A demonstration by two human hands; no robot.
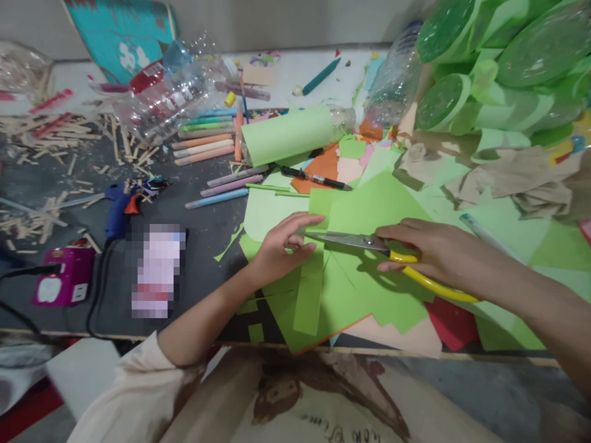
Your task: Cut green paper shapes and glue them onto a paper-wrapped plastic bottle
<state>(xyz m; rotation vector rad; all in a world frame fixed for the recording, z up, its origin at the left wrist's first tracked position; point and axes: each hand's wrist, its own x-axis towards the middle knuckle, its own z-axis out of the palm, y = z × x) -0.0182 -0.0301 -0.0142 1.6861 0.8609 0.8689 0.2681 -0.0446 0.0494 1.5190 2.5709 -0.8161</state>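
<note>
My right hand grips scissors by their yellow handles, with the blades pointing left and looking nearly closed. The blades cross a narrow strip of green paper. At the strip's left edge, my left hand holds it, index finger above the blade tip and thumb below; the other fingers are curled and partly hidden. Beneath both hands lie larger sheets of bright green paper, overlapping one another. A black pen rests just beyond the strip.
A plastic bottle wrapped in light green paper lies behind, near several markers. To the left are a phone, a blue glue gun and a magenta box with cables. Green-wrapped bottles are stacked at back right beside crumpled brown paper.
</note>
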